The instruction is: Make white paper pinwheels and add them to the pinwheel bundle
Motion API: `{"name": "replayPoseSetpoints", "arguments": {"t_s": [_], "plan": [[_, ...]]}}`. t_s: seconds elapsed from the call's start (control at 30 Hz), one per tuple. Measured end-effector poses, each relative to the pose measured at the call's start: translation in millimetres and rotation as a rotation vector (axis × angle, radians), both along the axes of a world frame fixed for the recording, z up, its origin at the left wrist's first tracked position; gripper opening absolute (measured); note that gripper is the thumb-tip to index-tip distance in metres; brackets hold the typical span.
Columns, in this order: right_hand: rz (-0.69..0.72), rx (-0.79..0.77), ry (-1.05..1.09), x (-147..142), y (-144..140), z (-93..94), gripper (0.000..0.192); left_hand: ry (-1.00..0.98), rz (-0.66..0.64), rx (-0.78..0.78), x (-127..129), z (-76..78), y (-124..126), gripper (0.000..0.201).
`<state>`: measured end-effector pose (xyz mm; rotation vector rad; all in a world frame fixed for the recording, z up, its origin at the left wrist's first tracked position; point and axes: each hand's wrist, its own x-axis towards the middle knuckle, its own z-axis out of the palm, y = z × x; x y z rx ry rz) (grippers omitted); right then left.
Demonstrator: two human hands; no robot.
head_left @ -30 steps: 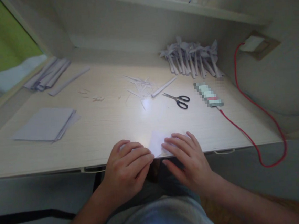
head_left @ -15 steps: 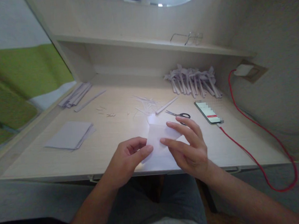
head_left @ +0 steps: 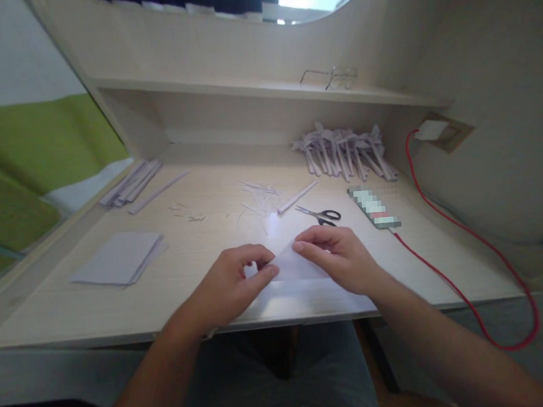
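Note:
Between my hands, just above the desk's front part, is a sheet of white paper (head_left: 300,268). My left hand (head_left: 235,280) pinches its left corner between thumb and forefinger. With thumb and fingertips, my right hand (head_left: 339,256) grips the upper edge on the other side. The right part of the sheet is hidden behind my right hand. Black-handled scissors (head_left: 322,214) lie open beyond my right hand. A rolled paper stick (head_left: 298,196) rests beside a heap of thin paper strips (head_left: 262,198) farther back.
A stack of paper sheets (head_left: 118,258) lies at left, with folded paper strips (head_left: 131,183) behind it. Several twisted paper pieces (head_left: 342,151) stand back right. A phone (head_left: 373,207) has a red cable (head_left: 434,272). Glasses (head_left: 337,78) sit on the shelf (head_left: 225,94).
My right hand has gone from spread fingers to a pinch on the paper's edge. The sheet has tilted and now looks like a low triangle. The view has shifted slightly.

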<state>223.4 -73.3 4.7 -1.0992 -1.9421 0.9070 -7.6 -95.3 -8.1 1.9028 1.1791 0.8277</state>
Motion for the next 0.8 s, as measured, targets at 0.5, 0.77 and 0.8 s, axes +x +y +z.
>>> {"name": "replayPoseSetpoints", "arguments": {"t_s": [0.5,0.77,0.8], "plan": [[-0.026,0.031,0.266,2.6,65.7,21.8,0.028,-0.681,0.205,0.036,14.5,33.5,90.0,0.013],[-0.042,-0.081,0.319,1.3,80.9,1.5,0.032,-0.639,0.285,0.083,14.6,22.2,114.6,0.018],[-0.02,-0.084,0.306,2.4,81.2,0.2,0.032,-0.624,0.272,0.068,14.1,20.8,114.9,0.018]]}}
